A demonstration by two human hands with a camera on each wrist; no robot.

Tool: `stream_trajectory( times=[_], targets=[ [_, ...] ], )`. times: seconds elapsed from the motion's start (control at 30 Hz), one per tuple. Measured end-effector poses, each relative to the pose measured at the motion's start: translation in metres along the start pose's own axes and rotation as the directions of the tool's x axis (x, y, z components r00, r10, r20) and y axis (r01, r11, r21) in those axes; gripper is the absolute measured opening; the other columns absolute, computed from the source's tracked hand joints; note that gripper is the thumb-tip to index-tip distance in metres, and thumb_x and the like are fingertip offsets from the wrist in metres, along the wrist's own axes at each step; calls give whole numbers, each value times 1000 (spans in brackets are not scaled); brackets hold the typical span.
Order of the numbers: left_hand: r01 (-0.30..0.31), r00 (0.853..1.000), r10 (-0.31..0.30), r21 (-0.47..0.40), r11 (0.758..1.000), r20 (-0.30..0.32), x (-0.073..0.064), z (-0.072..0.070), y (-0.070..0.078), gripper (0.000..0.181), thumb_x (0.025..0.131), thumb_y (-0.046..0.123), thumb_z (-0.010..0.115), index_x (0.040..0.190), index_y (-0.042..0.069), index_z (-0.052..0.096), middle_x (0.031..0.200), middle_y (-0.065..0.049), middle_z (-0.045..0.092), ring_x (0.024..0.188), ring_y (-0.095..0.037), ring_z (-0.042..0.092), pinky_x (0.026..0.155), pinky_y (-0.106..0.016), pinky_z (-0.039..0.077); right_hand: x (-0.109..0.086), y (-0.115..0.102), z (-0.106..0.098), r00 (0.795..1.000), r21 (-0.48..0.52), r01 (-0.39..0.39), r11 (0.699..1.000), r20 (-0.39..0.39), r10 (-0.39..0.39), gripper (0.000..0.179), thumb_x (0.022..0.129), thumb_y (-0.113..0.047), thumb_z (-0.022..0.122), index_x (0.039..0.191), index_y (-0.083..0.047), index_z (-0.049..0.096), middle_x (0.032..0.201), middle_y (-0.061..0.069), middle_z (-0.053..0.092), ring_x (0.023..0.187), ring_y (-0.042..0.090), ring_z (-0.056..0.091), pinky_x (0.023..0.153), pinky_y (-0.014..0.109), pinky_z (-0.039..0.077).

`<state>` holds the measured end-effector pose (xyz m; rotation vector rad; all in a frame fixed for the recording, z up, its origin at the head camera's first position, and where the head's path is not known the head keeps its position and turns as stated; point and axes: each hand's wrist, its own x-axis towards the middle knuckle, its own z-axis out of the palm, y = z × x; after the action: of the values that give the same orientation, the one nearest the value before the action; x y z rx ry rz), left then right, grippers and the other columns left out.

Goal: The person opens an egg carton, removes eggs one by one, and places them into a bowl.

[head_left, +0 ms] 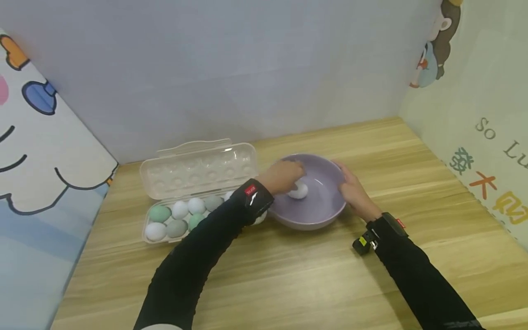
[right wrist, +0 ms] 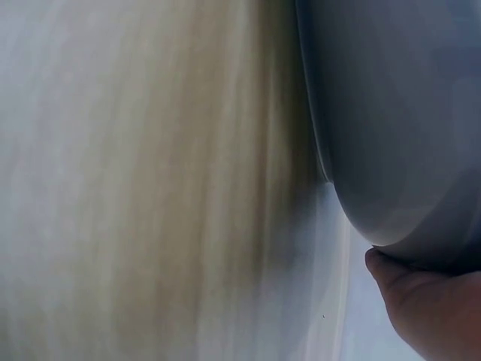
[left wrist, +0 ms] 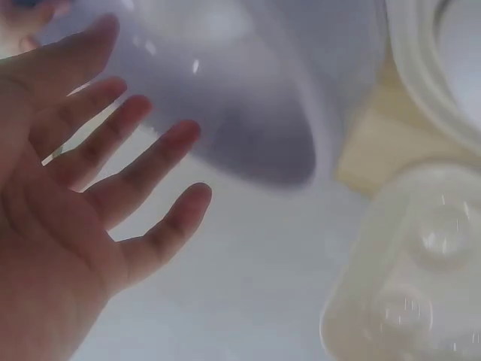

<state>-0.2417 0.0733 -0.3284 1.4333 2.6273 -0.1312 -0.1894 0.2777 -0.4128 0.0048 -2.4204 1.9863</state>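
Observation:
A lilac bowl (head_left: 313, 215) stands on the table with a white egg (head_left: 299, 190) inside it. My left hand (head_left: 284, 176) is over the bowl's left side, right by the egg. In the left wrist view the left hand (left wrist: 98, 188) has its fingers spread and slightly bent, with nothing in the palm. At the bowl's right side my right hand (head_left: 355, 192) grips the rim. The right wrist view shows the thumb of the right hand (right wrist: 428, 301) against the edge of the bowl (right wrist: 398, 135), its fingers mostly hidden.
Left of the bowl lies an open clear egg carton (head_left: 198, 172) holding several white, green and grey eggs; my left forearm hides part of it. A pale round-rimmed object (head_left: 260, 217) sits partly under the left wrist. Walls border the wooden table (head_left: 280, 284) at the back and sides.

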Motion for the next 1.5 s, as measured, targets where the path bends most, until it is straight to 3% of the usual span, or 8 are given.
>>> stream_trajectory(
  times=[0.23, 0.33, 0.53, 0.7, 0.83, 1.07, 1.3, 1.5],
  targets=[
    [43, 988, -51, -55, 998, -147, -36, -15, -26, 23, 83, 11, 59, 106, 11, 59, 101, -5, 56, 88, -20, 54, 76, -32, 46, 0, 1, -4, 1000, -21, -8, 1000, -9, 8, 80, 64, 16, 29, 139, -12, 25, 141, 15, 28, 122, 37, 32, 96, 54, 33],
    [66, 979, -85, -110, 992, -182, -54, -9, -35, 27, 83, 8, 59, 110, 8, 58, 102, -8, 57, 91, -21, 55, 79, -32, 47, -1, 1, -6, 1000, -24, -11, 1000, -7, 10, 80, 64, 16, 29, 139, -12, 23, 141, 16, 26, 122, 38, 31, 95, 54, 34],
    [118, 978, -138, -129, 985, -155, -78, 15, -42, 45, 79, 12, 66, 119, 4, 49, 111, -12, 55, 99, -25, 52, 85, -37, 45, -3, 2, -10, 1000, -14, -26, 1000, -6, 26, 79, 66, 16, 29, 140, -11, 21, 142, 17, 24, 120, 40, 32, 93, 54, 36],
    [142, 984, -157, -158, 977, -88, -80, 35, -43, 43, 76, 16, 69, 114, 5, 51, 102, -8, 53, 89, -21, 52, 76, -33, 48, -4, 2, -12, 1000, 14, -12, 1000, -12, 12, 80, 65, 17, 28, 140, -10, 20, 142, 18, 23, 122, 38, 29, 97, 54, 32],
    [145, 985, -157, -146, 979, -72, -77, 43, -46, 37, 74, 14, 69, 108, 8, 55, 95, -6, 53, 82, -19, 52, 69, -31, 47, -4, 1, -12, 1000, 24, -12, 1000, -12, 12, 80, 65, 17, 28, 140, -10, 20, 143, 17, 23, 123, 37, 28, 98, 53, 31],
    [153, 987, -158, -107, 982, -42, -77, 53, -53, 33, 72, 14, 70, 101, 10, 55, 92, -3, 54, 81, -18, 52, 69, -31, 47, -4, -3, -7, 999, 5, -34, 999, -5, 34, 78, 67, 16, 29, 140, -10, 19, 144, 17, 19, 126, 38, 24, 99, 55, 27],
    [160, 984, -164, -64, 985, -61, -79, 59, -54, 33, 74, 16, 68, 102, 8, 53, 90, -5, 54, 79, -21, 53, 68, -34, 48, -3, -4, -3, 999, -4, -40, 999, 4, 40, 78, 68, 16, 30, 140, -10, 19, 145, 16, 18, 127, 39, 22, 100, 56, 26],
    [198, 974, -207, -97, 975, -87, -83, 62, -53, 31, 72, 15, 67, 98, 8, 51, 92, -5, 54, 84, -21, 52, 73, -36, 48, -2, -3, 1, 999, -1, -39, 999, 11, 39, 78, 68, 16, 30, 140, -10, 19, 145, 16, 18, 126, 39, 23, 99, 55, 27]
  ],
)
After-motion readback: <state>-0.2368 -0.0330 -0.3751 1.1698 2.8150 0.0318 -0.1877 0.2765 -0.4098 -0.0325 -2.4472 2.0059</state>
